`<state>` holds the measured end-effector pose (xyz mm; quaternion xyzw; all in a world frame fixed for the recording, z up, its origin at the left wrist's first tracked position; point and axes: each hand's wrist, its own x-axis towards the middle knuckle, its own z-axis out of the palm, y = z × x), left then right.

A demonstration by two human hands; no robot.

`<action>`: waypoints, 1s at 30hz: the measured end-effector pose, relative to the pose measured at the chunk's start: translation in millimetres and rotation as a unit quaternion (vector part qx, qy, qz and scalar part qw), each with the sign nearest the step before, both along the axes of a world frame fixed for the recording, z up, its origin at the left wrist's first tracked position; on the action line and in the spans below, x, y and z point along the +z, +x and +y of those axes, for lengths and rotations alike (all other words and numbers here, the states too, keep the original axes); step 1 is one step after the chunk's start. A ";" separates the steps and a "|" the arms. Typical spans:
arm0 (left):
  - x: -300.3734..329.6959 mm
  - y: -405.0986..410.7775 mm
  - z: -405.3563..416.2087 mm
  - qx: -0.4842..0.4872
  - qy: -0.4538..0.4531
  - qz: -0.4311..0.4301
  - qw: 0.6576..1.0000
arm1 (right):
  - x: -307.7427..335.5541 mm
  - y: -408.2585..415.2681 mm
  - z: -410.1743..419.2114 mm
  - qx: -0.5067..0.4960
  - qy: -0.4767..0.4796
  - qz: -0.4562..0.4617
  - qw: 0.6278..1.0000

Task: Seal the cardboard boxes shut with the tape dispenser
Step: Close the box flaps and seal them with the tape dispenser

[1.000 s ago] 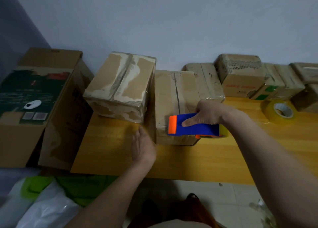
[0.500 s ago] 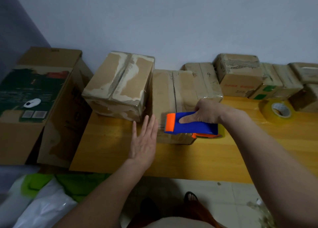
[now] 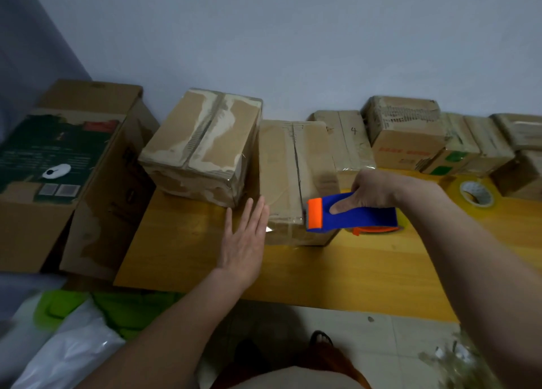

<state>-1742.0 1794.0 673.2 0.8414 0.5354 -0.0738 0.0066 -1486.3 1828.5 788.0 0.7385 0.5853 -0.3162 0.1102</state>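
The right hand [image 3: 374,189] has its fingers curled round the blue tape dispenser [image 3: 352,212], its orange end at the near edge of the middle box [image 3: 293,180] on the desk [image 3: 337,268]. The left hand [image 3: 245,242] lies flat, fingers straight, against that box's left side.

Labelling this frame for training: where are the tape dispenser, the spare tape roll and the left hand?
tape dispenser [image 3: 360,212]: head view, blue body.
spare tape roll [image 3: 476,194]: head view, cardboard core.
left hand [image 3: 245,242]: head view, back of hand.
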 end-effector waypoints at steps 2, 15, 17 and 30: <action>6.2 10.6 -5.5 0.028 -0.005 -0.034 0.999 | -1.9 3.5 0.4 -0.005 -0.006 0.009 1.000; -5.1 53.5 -14.1 -0.045 0.005 -0.072 0.996 | -5.3 12.7 5.5 0.040 -0.020 0.038 0.998; -6.6 53.4 -13.5 -0.049 0.016 -0.067 0.996 | -8.3 16.6 2.2 0.045 -0.018 0.054 0.997; -3.8 62.7 -16.2 -0.010 0.006 -0.091 0.996 | -12.4 78.6 -3.3 0.051 -0.008 0.075 0.996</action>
